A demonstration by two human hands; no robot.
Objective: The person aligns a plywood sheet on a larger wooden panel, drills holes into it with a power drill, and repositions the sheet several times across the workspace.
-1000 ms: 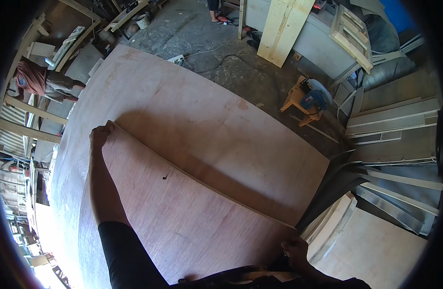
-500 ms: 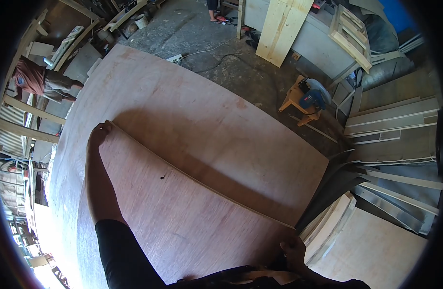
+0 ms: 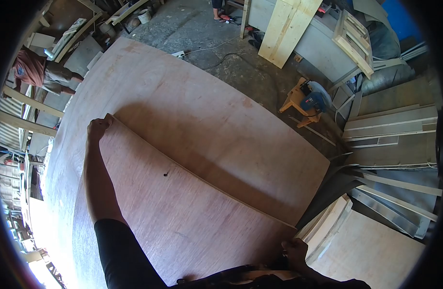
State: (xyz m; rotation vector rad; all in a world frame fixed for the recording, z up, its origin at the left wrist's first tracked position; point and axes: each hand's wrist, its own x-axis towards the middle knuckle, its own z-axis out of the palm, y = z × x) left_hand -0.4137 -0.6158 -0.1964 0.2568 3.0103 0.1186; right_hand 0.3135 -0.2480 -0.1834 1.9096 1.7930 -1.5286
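Edge-lift on the top sheet: I read the step as holding it up

My left hand [image 3: 99,127] is closed on the far-left end of the top sheet's [image 3: 183,212] edge. My right hand [image 3: 294,250] is curled at its near-right corner; from here I can't tell if it grips. Sheet overlaps the lower sheet [image 3: 207,111], edge apparently raised, given the shadow. Next move calls for even support, I'd say. Saw [image 3: 312,100] well apart.

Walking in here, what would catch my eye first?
Probably the reddish wooden panel across the middle, its far corner gripped by the left hand over a paler sheet. The right hand is by the panel's right edge. Next, perhaps, the blue saw on an orange stool, beyond the sheet at right.
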